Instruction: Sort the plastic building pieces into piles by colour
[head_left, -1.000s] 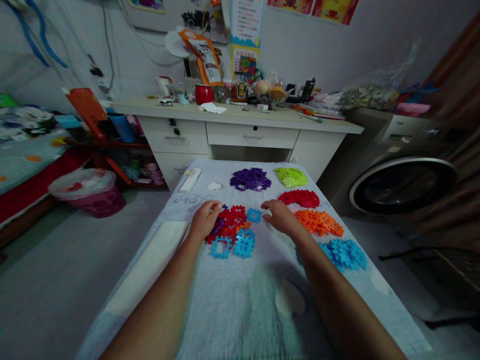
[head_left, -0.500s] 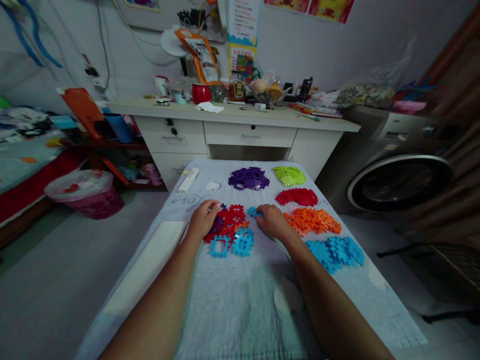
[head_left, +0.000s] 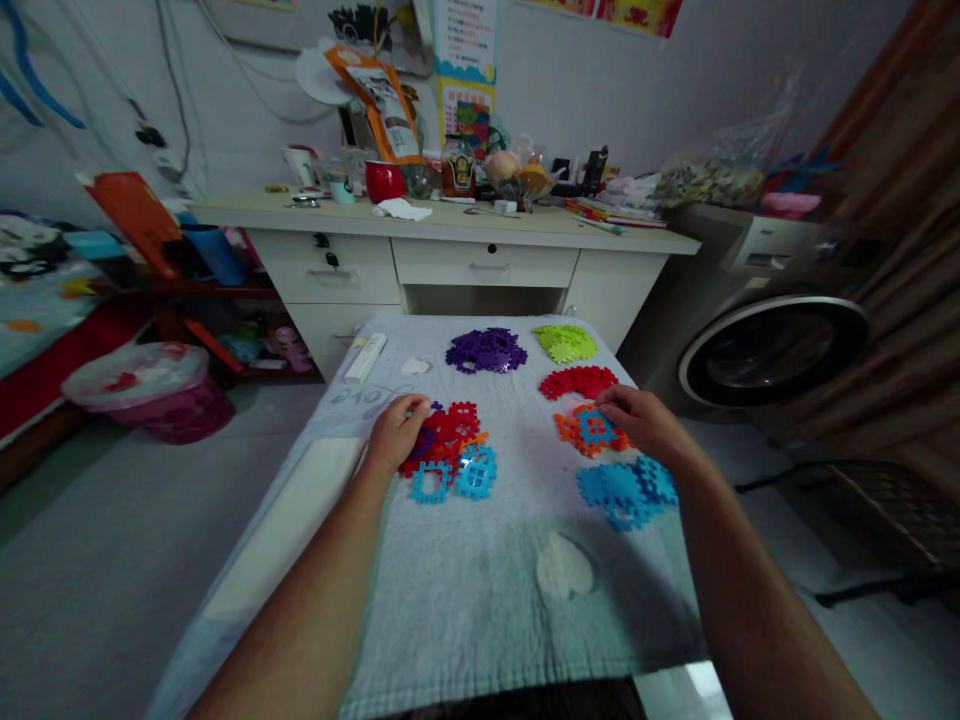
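Observation:
My right hand [head_left: 636, 418] pinches a blue window-shaped building piece [head_left: 595, 427] above the orange pile [head_left: 574, 436]. At the left edge of a mixed pile of red, purple and orange pieces [head_left: 454, 430] rests my left hand [head_left: 400, 430], its fingers bent together; whether it grips a piece is hidden. Just in front of that pile lie a blue square frame piece [head_left: 430, 483] and a round blue window piece [head_left: 476, 472]. A pile of blue pieces [head_left: 622, 490] sits nearer to me, left of my right forearm.
Purple [head_left: 487, 350], lime green [head_left: 566, 343] and red [head_left: 577, 382] piles lie toward the far side of the cloth-covered table [head_left: 480, 580]. A white box [head_left: 366, 358] lies at the far left. Behind stands a cluttered desk [head_left: 450, 225], with a washing machine [head_left: 765, 310] at right.
My right hand has moved right, carrying the blue piece from beside the mixed pile to over the orange pile. My left hand stays at the mixed pile. The view has shifted slightly.

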